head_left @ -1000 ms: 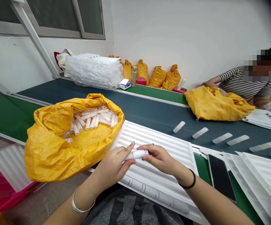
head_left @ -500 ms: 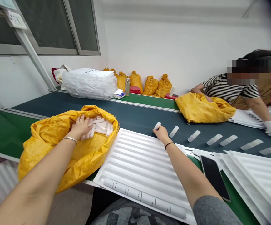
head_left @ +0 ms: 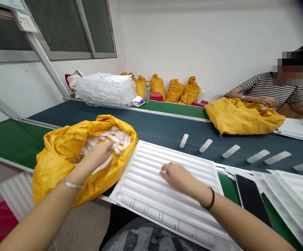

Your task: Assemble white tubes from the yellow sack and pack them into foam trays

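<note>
My left hand (head_left: 103,153) is over the open yellow sack (head_left: 59,150), its fingers closed on a small white tube (head_left: 117,151). Many more white tubes (head_left: 118,134) lie inside the sack. Above the white ridged tray (head_left: 146,153), my right hand (head_left: 176,176) has its fingers curled together; whether anything is between them is hidden. A row of labelled tubes (head_left: 151,211) fills the groove along the tray's near edge. On the dark belt beyond the tray, a frosted tube (head_left: 184,141) stands first in a spaced line of several.
A black phone (head_left: 251,197) and stacked white trays (head_left: 293,195) lie at the right. Across the belt, a person in a striped top reaches over another yellow sack (head_left: 240,116). A plastic-wrapped bundle (head_left: 106,90) is at the back left.
My right hand has left a tube on the belt and come back over the tray. My left hand has lifted from the tubes with one pinched. The view has shifted left.
</note>
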`<state>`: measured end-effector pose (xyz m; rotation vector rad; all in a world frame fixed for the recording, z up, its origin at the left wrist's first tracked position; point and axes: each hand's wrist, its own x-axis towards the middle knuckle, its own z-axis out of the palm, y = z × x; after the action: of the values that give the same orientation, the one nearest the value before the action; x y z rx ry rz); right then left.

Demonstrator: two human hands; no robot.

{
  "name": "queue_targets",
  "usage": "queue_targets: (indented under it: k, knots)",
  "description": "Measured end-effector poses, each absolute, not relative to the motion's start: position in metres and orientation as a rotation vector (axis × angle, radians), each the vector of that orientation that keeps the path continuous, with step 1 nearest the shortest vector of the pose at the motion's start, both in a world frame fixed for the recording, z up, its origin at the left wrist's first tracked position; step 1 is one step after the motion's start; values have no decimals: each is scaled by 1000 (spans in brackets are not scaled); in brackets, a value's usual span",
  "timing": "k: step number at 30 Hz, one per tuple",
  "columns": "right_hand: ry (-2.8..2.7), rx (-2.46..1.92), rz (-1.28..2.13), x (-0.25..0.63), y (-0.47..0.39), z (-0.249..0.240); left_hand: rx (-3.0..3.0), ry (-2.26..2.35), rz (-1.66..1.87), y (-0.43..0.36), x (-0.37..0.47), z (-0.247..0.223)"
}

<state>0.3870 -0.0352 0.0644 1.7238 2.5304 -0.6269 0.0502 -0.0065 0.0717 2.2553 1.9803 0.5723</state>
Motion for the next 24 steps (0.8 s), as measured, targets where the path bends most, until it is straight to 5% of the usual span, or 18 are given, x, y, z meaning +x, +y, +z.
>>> queue_targets:
  k: [5, 11, 18, 24]
  knots:
    - [2870, 920, -301, 335, -122, 21, 2264, 1661, 1158, -50, 85, 90]
    - [2924, 1034, -379, 338, -116, 16, 2344, 1449, 1421, -80, 115, 83]
    - [3254, 1528, -1312, 379, -67, 77, 2698, 1257, 1142, -81, 134, 70]
    - [3499, 1340, -1269, 397, -57, 80, 2706, 1352, 865, -80, 150, 77]
